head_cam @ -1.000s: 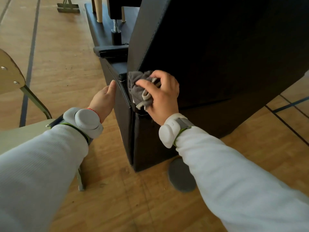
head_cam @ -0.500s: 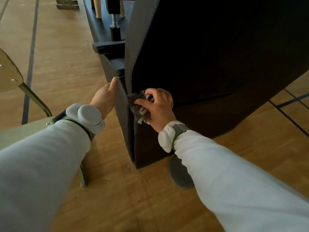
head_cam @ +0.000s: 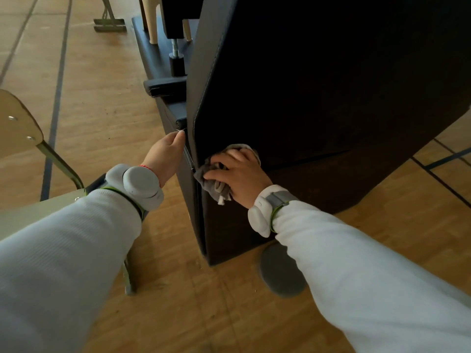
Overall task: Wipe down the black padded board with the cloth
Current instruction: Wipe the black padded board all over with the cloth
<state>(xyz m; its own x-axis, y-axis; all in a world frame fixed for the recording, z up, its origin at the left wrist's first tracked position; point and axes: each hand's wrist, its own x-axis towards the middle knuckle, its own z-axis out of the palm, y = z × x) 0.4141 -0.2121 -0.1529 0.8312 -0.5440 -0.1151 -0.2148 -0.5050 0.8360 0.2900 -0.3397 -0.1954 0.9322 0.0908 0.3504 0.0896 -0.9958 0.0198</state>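
My right hand (head_cam: 238, 174) is curled round the bunched grey cloth (head_cam: 212, 180) and presses it onto the lower left corner of the black padded board (head_cam: 331, 85), just where the stitched left edge turns. Wadded up like this, the cloth gives me a firm pad to work into the seam. My left hand (head_cam: 165, 155) lies against the left edge of the black base (head_cam: 229, 238) just beside the board, thumb straight up along that edge. Its fingers are hidden behind the edge, so I cannot tell whether they grip or only press. I judge the hand is there to steady things while I rub. The board stands tilted up from the base with its broad face toward me, which keeps the surface in reach. Most of that face lies up and to the right of this corner, so I judge much wiping may remain. A chair (head_cam: 17, 128) stands on the wooden floor (head_cam: 102, 98) to my left, well apart.
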